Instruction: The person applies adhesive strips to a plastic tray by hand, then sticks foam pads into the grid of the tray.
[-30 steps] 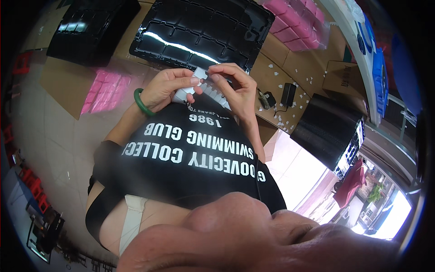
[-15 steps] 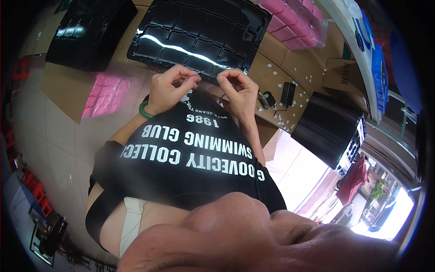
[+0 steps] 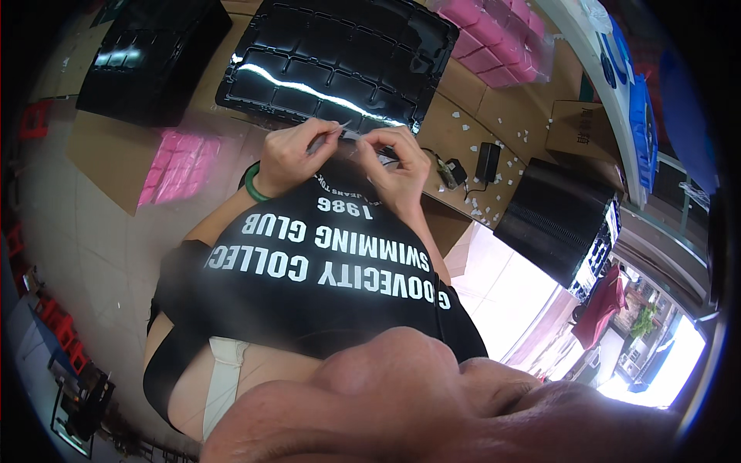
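Observation:
My left hand (image 3: 292, 157), with a green bangle (image 3: 252, 185) at its wrist, is closed in a pinch on a small thin pale piece (image 3: 351, 133). The thumb and fingertips of my right hand (image 3: 396, 168) press together at the piece's other side. What exactly the piece is stays too small to make out. Both hands are in front of my chest, close to the near edge of a glossy black plastic tray (image 3: 309, 65) with rows of moulded compartments.
Black trays (image 3: 154, 58) are stacked at the far left, and another black stack (image 3: 557, 220) stands at the right. Pink blocks in clear wrap (image 3: 494, 38) lie beyond, with more pink blocks (image 3: 179, 166) at left. White scraps and a black power adapter (image 3: 487, 162) lie on the cardboard (image 3: 509, 123).
My hands have drawn together: the right moved left toward the left hand, and both fingertips now meet at the pale piece. The rest of the scene shifted only slightly.

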The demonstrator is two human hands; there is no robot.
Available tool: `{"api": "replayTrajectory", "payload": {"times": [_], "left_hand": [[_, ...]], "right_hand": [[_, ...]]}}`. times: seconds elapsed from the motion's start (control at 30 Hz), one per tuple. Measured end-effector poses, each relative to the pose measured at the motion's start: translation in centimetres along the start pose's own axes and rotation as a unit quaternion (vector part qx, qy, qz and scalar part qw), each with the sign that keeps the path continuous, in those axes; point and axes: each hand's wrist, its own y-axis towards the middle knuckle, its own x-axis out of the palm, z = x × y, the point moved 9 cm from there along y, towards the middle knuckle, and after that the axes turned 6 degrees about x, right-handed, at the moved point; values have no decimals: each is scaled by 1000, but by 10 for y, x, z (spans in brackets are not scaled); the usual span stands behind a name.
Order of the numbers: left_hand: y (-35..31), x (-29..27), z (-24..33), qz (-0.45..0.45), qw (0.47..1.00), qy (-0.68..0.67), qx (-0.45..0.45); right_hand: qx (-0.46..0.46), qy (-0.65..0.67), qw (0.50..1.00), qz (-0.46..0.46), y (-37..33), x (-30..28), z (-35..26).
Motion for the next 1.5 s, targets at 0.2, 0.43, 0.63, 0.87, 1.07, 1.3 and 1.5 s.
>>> {"api": "replayTrajectory", "payload": {"times": [0.2, 0.43, 0.63, 0.87, 1.07, 1.3, 1.5], "left_hand": [[-36, 54, -54, -66, 779, -497, -377], [-34, 64, -52, -107, 771, -512, -363], [-38, 68, -48, -117, 768, -518, -357], [-42, 66, -55, -102, 769, -521, -356], [-39, 66, -54, -113, 769, -516, -361], [-35, 69, -51, -115, 767, -521, -356], [-33, 72, -50, -127, 767, -520, -354]], "right_hand": [[199, -23, 978, -52, 17, -58, 54], [84, -276, 941, -179, 36, -24, 79], [23, -405, 899, -164, 39, -7, 92], [115, -340, 917, -173, 41, -15, 110], [196, -369, 897, -142, 40, -17, 106], [151, -388, 909, -19, 23, -17, 96], [124, -324, 935, -68, 28, -20, 99]]}}
